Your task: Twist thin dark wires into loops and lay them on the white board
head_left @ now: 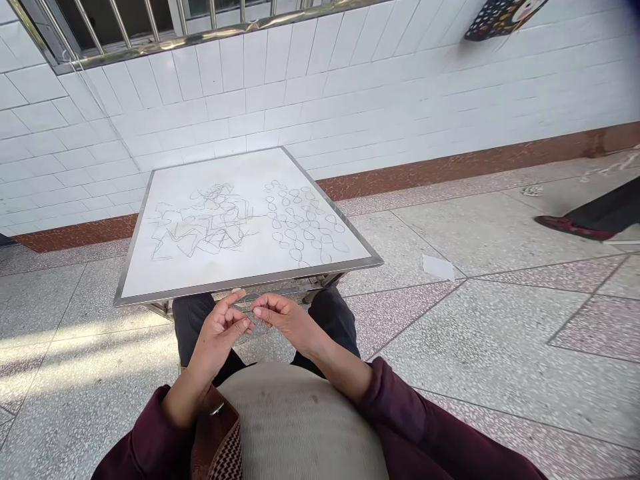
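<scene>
My left hand and my right hand meet over my lap, just in front of the table's near edge. A thin dark wire curves in a small loop between them. The right thumb and forefinger pinch it. My left thumb and curled fingers close on it too, while the left forefinger points forward. Beyond them, on the white tabletop, lies a tangle of bent thin wires at the left. Several looped wires are spread at the right.
The metal-edged table stands near a white tiled wall with a barred window. A white paper scrap lies on the speckled floor. At the far right another person's shoe shows. A patterned bag hangs on the wall.
</scene>
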A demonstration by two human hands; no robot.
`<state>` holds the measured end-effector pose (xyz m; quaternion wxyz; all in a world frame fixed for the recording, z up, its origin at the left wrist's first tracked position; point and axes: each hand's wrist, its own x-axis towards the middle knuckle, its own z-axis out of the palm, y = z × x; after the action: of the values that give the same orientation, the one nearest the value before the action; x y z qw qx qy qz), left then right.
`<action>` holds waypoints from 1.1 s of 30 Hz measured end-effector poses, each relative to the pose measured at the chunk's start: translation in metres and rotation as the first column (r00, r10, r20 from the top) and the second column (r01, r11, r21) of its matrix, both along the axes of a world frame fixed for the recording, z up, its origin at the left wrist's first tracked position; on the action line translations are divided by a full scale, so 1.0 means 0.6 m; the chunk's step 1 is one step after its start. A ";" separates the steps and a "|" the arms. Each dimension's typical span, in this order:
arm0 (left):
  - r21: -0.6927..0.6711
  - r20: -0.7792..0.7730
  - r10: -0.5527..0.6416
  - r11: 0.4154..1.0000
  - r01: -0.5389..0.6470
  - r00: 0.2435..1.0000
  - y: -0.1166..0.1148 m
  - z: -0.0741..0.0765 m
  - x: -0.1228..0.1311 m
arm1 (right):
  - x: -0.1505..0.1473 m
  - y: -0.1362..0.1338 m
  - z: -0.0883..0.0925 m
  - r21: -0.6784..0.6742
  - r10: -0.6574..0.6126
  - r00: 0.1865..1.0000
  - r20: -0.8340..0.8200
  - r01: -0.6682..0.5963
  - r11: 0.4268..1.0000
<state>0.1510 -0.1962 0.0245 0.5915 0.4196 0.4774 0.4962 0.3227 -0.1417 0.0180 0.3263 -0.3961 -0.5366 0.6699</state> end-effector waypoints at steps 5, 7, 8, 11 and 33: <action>-0.012 0.029 0.003 1.000 -0.002 1.000 -0.001 0.000 -0.001 | 0.002 0.002 0.000 0.057 0.044 0.999 -0.004 -0.043 0.997; -0.006 0.068 0.000 1.000 0.001 0.998 -0.002 0.000 0.000 | 0.003 0.003 -0.001 0.100 0.045 0.999 0.030 -0.047 0.994; -0.003 0.098 -0.008 1.000 0.009 0.995 -0.002 0.000 0.002 | 0.003 0.003 -0.002 0.124 0.035 0.998 0.048 -0.041 0.991; -0.014 0.195 -0.019 1.000 0.022 0.981 -0.002 0.001 0.007 | 0.004 0.004 -0.006 0.191 -0.007 0.995 0.100 -0.013 0.982; -0.150 0.400 0.053 0.989 0.008 0.915 -0.002 -0.002 0.018 | 0.000 -0.005 0.012 0.195 -0.056 0.992 0.112 0.033 0.980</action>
<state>0.1619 -0.1973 0.0232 0.7010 0.2574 0.3858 0.5418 0.3227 -0.1448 0.0250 0.3461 -0.4131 -0.6081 0.5829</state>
